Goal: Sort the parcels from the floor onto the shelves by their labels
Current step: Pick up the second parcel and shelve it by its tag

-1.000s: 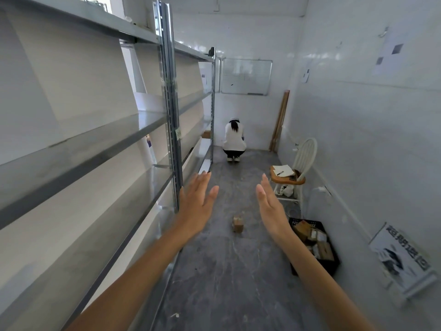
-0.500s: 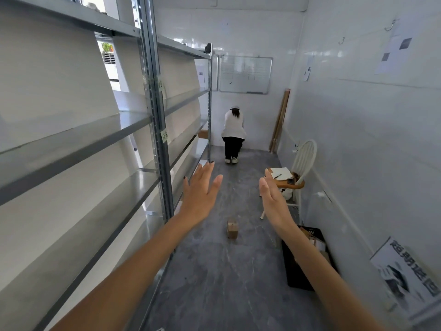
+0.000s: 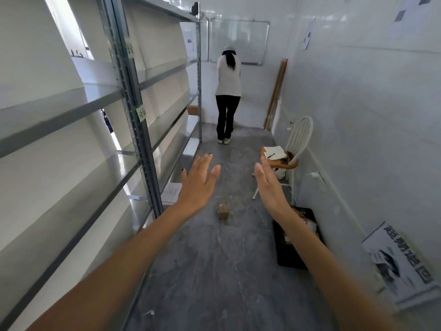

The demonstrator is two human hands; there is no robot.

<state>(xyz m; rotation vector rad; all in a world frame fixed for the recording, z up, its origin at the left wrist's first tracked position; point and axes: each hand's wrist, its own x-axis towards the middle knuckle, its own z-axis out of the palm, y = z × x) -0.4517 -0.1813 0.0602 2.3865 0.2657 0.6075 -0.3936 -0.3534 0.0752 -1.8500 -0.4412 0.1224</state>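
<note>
Parcels remain unsorted: a small brown cardboard box point(image 3: 223, 211) sits on the grey floor point(image 3: 214, 271), more fill a black crate point(image 3: 290, 256), the metal shelves point(image 3: 71, 108) look nearly bare, and both the left hand point(image 3: 199, 185) and right hand point(image 3: 270, 187) are empty, fingers spread.

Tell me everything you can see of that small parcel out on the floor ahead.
The small parcel is a brown cardboard box, roughly cube-shaped, with what looks like tape or a flap across its top. It sits upright and alone on the grey marbled floor, mid-aisle, between the metal shelving and the black crate. Nothing touches it; both open hands are held in the air nearer the camera. Its label is too small to read.
</note>
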